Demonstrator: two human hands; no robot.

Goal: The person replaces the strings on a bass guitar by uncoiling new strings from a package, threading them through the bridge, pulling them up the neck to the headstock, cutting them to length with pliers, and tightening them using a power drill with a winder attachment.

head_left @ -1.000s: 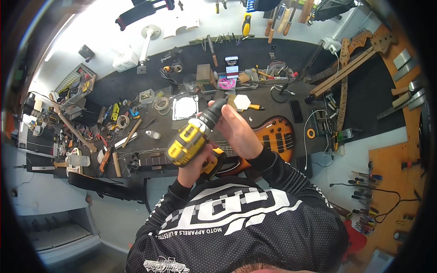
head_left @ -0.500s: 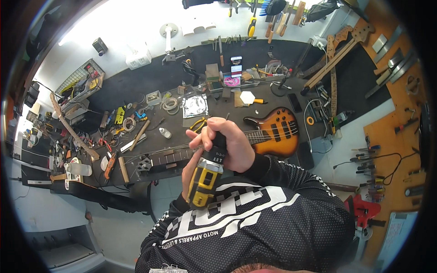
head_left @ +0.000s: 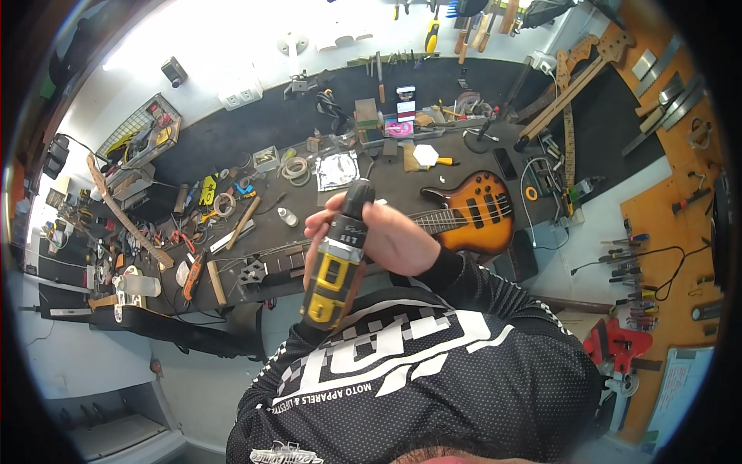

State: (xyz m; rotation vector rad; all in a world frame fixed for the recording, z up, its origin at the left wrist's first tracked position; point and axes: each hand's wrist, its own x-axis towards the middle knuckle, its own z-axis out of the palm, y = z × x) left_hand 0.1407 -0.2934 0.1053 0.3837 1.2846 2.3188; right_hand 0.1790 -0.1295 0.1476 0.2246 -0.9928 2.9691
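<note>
A yellow and black cordless drill point(head_left: 337, 267) is held in front of my chest, its black chuck end away from me and a thin bit point(head_left: 370, 168) sticking out. My left hand point(head_left: 315, 232) is closed round it from below and the left, largely hidden by the drill's body. My right hand point(head_left: 402, 241) comes in from the right, its fingers closed at the chuck; some fingertips are hidden behind it. Beyond my hands a sunburst electric bass guitar point(head_left: 478, 213) lies on the dark workbench point(head_left: 371, 189), its neck passing behind the drill and hands to the black headstock point(head_left: 251, 272).
Left of the drill lie a small white bottle point(head_left: 287, 217), a wooden stick point(head_left: 216, 283) and an orange-handled tool point(head_left: 192, 278). A silver bag point(head_left: 337, 171), tape rolls point(head_left: 295, 172) and a phone point(head_left: 504, 163) lie farther back. Bare guitar necks point(head_left: 568, 93) lean at right.
My right hand has shifted its fingers on the chuck, leaving more of it uncovered. The drill has tilted, its rear end moving left, and the bit now shows beyond the chuck.
</note>
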